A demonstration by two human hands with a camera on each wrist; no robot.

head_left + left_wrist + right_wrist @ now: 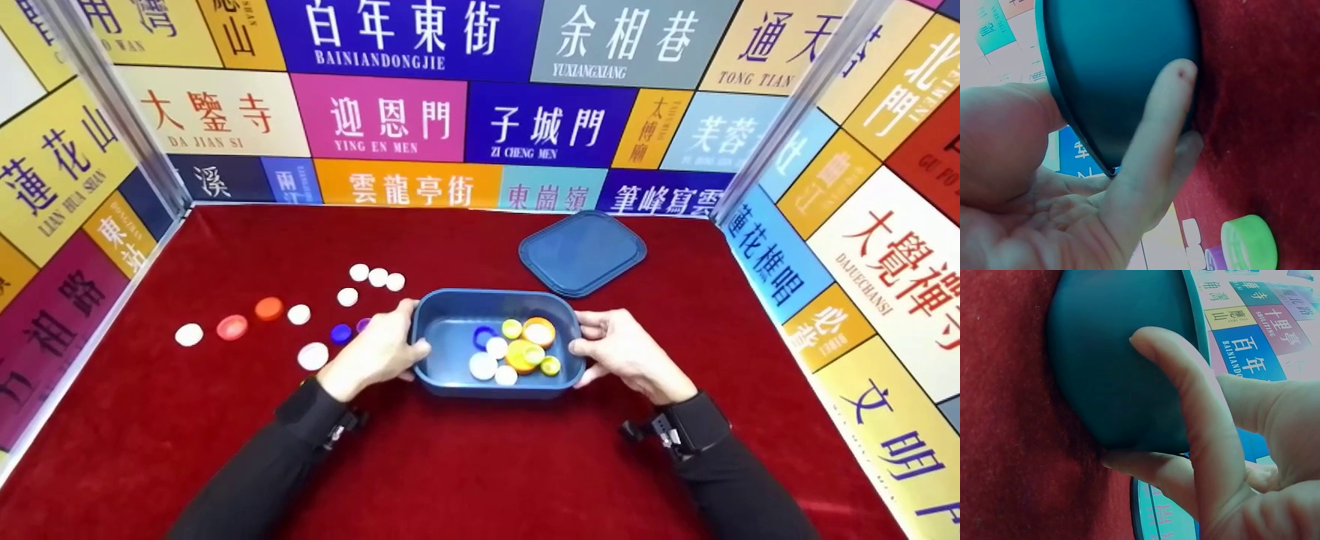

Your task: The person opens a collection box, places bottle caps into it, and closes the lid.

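Note:
A dark blue rectangular box (450,345) with a raised rim stands on the red cloth, open at the top. My left hand (379,346) grips its left end, thumb over the rim and fingers on the outer wall (1112,67). At the other end my right hand (626,351) holds the box the same way, fingers against its outside (1117,394). Inside, mostly toward the right, lie several bottle caps: white ones (484,366), a blue ring-like one (482,337), small yellow ones (550,365) and orange ones (538,331), some overlapping.
A blue lid (583,251) lies flat behind the box. Left of it, loose caps are scattered: white (313,356), red (232,327), orange (269,308) and blue (340,334). A green cap (1249,244) sits near my left hand. Printed panels (382,116) enclose the back and sides.

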